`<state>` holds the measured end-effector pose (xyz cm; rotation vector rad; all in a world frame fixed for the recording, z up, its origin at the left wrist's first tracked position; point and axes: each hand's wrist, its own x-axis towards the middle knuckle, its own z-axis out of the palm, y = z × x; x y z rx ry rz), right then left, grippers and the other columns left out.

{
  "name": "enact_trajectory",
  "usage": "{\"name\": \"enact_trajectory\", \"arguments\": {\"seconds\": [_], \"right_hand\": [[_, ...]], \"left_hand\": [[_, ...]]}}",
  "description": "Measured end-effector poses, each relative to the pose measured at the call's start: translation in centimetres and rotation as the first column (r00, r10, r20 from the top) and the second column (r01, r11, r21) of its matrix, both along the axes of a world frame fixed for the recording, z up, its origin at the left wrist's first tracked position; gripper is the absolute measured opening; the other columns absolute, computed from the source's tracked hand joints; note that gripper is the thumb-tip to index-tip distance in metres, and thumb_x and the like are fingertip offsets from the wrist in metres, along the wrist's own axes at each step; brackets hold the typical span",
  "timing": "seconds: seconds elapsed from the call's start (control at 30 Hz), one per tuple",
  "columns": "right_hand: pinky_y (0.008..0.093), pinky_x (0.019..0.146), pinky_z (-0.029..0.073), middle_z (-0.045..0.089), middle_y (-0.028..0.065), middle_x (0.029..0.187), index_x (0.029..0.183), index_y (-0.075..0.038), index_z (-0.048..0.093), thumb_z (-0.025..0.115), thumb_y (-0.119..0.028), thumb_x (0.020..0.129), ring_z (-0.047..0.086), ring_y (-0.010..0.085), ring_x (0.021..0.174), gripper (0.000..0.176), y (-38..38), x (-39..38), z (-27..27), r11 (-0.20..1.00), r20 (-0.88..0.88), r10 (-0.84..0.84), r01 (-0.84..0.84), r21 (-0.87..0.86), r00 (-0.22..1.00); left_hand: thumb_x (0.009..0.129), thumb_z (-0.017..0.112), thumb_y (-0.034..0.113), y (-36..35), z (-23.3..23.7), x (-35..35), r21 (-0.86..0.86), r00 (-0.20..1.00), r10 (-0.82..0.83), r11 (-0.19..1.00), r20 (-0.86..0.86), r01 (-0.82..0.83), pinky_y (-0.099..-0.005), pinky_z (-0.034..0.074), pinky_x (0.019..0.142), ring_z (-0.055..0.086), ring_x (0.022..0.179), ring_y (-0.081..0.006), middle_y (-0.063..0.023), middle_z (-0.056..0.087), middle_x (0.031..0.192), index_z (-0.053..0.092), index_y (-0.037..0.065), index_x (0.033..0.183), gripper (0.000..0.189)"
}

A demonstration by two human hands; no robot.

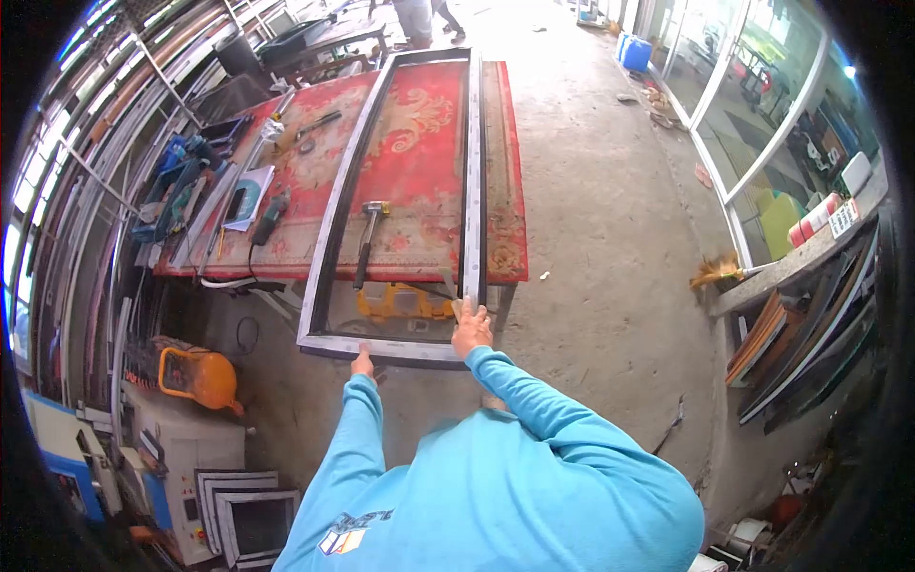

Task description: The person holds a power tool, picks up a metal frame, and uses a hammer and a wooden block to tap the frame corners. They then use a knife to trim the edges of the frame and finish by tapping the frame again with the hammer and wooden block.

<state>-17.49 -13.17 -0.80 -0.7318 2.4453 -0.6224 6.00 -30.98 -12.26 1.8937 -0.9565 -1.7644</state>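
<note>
A long rectangular frame (410, 350), covered in whitish film with dark edges, lies over a table and juts past its near end. My left hand (362, 363) grips the near rail, thumb on top and the other fingers mostly hidden below. Around the near right corner, my right hand (472, 330) is closed on the side rail. Inside the frame's outline, a mallet (366, 243) with a dark handle rests on the red patterned carpet (419, 143) covering the table. Beneath the near end, a yellow object (405, 301) shows through the opening.
Left on the table are a teal power tool (271, 219), a paper booklet (250, 197) and other tools. An orange-yellow object (198, 378) stands lower left, above small frames (253, 522) leaning together. Glass panels (753, 105) line the right side. A person (415, 19) stands far back.
</note>
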Motion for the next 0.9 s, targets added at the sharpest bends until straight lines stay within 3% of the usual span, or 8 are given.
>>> {"name": "enact_trajectory", "arguments": {"seconds": [0.1,0.27,0.4,0.47,0.7,0.77,0.9], "right_hand": [[0.0475,0.104,0.043,0.028,0.0265,0.149,0.153,-0.016,0.021,0.058,-0.012,0.087,0.040,0.0443,0.131,0.075,0.0,-0.2,0.0,1.000,0.010,0.024,-0.024,0.002,1.000],[0.0473,0.103,0.043,0.028,0.0271,0.149,0.153,-0.017,0.022,0.057,-0.012,0.087,0.041,0.0447,0.130,0.075,0.1,-0.3,0.0,0.999,-0.008,0.048,-0.048,0.006,0.999],[0.0472,0.103,0.043,0.028,0.0275,0.148,0.153,-0.016,0.022,0.058,-0.012,0.087,0.041,0.0450,0.129,0.075,0.1,-0.2,0.1,0.999,-0.012,0.049,-0.049,0.001,0.999],[0.0472,0.103,0.043,0.028,0.0278,0.148,0.153,-0.016,0.022,0.057,-0.011,0.087,0.041,0.0451,0.129,0.075,0.1,-0.3,0.3,0.999,-0.007,0.048,-0.047,0.001,0.999],[0.0477,0.102,0.044,0.028,0.0292,0.146,0.152,-0.016,0.022,0.058,-0.009,0.085,0.042,0.0460,0.128,0.077,-0.1,-0.3,-0.6,0.999,-0.031,0.048,-0.049,-0.018,0.998],[0.0477,0.102,0.044,0.029,0.0292,0.146,0.153,-0.016,0.022,0.059,-0.009,0.085,0.042,0.0460,0.128,0.078,-0.2,-0.3,-0.5,0.999,-0.026,0.046,-0.046,-0.013,0.999],[0.0478,0.102,0.044,0.029,0.0290,0.146,0.153,-0.018,0.022,0.060,-0.010,0.084,0.043,0.0459,0.127,0.079,-0.1,-0.3,-0.4,0.999,-0.029,0.044,-0.045,-0.009,0.999]], "left_hand": [[0.093,0.050,0.060,-1.3,-3.5,0.7,-0.066,0.998,0.019,0.998,0.055,-0.016,-0.0471,0.048,0.071,0.066,0.084,-0.0274,-0.0072,0.068,0.111,0.061,0.011,0.121,0.058],[0.093,0.050,0.059,-1.6,-2.9,0.3,-0.041,0.983,-0.015,0.999,0.185,0.023,-0.0422,0.051,0.061,0.068,0.079,-0.0256,-0.0092,0.069,0.105,0.061,0.007,0.119,0.059],[0.094,0.051,0.056,-1.9,-2.7,0.5,-0.057,0.972,-0.049,0.996,0.228,0.064,-0.0422,0.053,0.065,0.068,0.082,-0.0276,-0.0108,0.069,0.107,0.060,0.003,0.121,0.060],[0.091,0.050,0.064,-1.1,-1.2,0.3,-0.057,0.991,-0.056,0.996,0.123,0.064,-0.0462,0.051,0.084,0.059,0.105,-0.0312,-0.0162,0.059,0.125,0.053,-0.008,0.129,0.081],[0.091,0.051,0.062,0.6,2.7,-0.6,-0.042,0.991,-0.065,0.997,0.114,0.070,-0.0471,0.052,0.079,0.061,0.099,-0.0313,-0.0150,0.060,0.122,0.054,-0.007,0.128,0.079],[0.091,0.052,0.062,0.6,2.7,-0.7,-0.076,0.978,-0.074,0.993,0.194,0.091,-0.0467,0.052,0.077,0.061,0.097,-0.0305,-0.0144,0.061,0.121,0.055,-0.006,0.127,0.077],[0.091,0.052,0.061,0.2,1.7,-0.3,-0.079,0.983,-0.071,0.993,0.171,0.085,-0.0479,0.052,0.075,0.061,0.098,-0.0302,-0.0145,0.061,0.121,0.056,-0.003,0.127,0.074]]}}
